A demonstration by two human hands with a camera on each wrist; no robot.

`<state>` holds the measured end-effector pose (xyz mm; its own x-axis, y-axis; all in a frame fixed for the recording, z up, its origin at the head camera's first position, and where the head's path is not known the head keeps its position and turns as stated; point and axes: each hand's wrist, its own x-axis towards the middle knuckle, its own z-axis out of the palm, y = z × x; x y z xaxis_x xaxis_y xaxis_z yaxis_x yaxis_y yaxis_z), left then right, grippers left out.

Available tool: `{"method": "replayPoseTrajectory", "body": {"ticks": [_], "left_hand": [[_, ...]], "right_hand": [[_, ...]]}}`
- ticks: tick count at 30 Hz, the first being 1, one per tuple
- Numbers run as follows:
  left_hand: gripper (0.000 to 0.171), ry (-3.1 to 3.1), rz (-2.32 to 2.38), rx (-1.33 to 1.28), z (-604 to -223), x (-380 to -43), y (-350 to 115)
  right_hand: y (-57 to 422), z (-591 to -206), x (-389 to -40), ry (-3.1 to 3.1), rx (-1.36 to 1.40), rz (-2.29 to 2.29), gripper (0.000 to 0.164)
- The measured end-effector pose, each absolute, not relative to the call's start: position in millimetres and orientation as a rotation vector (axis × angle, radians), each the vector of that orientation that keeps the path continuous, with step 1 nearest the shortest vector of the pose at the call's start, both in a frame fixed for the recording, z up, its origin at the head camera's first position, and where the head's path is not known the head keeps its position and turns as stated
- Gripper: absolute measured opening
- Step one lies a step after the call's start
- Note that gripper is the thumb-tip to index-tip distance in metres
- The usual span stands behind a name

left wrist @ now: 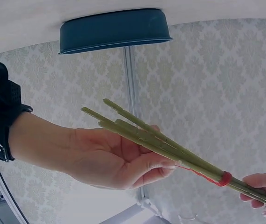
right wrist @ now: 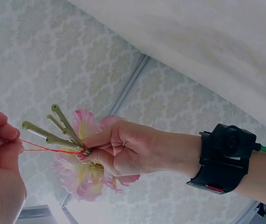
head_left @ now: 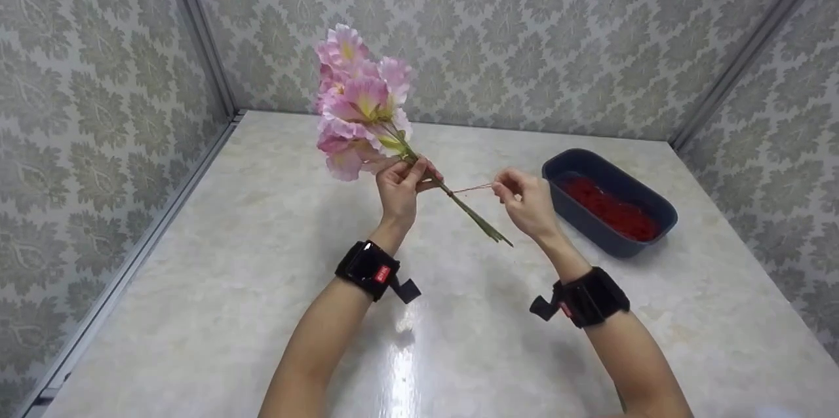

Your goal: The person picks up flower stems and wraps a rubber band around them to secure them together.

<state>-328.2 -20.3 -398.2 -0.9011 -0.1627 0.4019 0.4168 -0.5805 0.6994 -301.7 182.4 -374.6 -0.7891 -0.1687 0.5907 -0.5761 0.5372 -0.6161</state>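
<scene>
My left hand (head_left: 401,189) grips a bunch of pink artificial flowers (head_left: 360,100) by its green stems, just below the blooms. The blooms lean to the upper left, and the cut stem ends point to the lower right. A thin red rubber band (head_left: 472,189) is wound round the stems below the left hand; its coil (left wrist: 225,178) shows in the left wrist view. From there the band stretches taut to my right hand (head_left: 524,202), which pinches its far end between thumb and fingers. Two strands of it appear in the right wrist view.
A dark blue-grey oblong basin (head_left: 580,225) stands on the table to the right, close beyond the right hand. Inside it lies a loose heap of thin red bands (head_left: 609,208). Patterned wall panels (head_left: 439,31) enclose the pale table (head_left: 262,208) at the back and sides.
</scene>
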Motion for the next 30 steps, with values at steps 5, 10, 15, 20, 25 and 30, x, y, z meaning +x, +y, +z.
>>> {"method": "replayPoseTrajectory", "body": {"ticks": [5, 10, 15, 20, 25, 30], "left_hand": [[0.041, -1.147, -2.54, -0.364, -395.8, -328.4, -24.0], [0.043, -1.089, -2.572, -0.318, -393.9, -329.0, -26.1], [0.044, -1.043, -2.588, -0.278, -391.2, -329.1, -26.0], [0.045, -1.009, -2.588, -0.255, -387.2, -328.8, -26.2], [0.044, -0.975, -2.594, -0.217, -386.1, -328.9, -26.1], [0.047, -0.95, -2.589, -0.188, -387.1, -330.0, -25.6]], "right_hand": [[188.5, -382.4, -296.2, -2.362, 0.591, 1.219, 0.012], [194.7, -387.3, -289.9, -2.447, 0.548, 1.299, 0.011], [200.2, -387.3, -287.5, -2.549, 0.537, 1.458, 0.012], [205.5, -385.5, -288.2, -2.601, 0.522, 1.786, 0.015], [208.9, -387.4, -287.5, -2.587, 0.507, 2.061, 0.024], [210.5, -391.8, -286.5, -2.552, 0.482, 2.216, 0.031]]}}
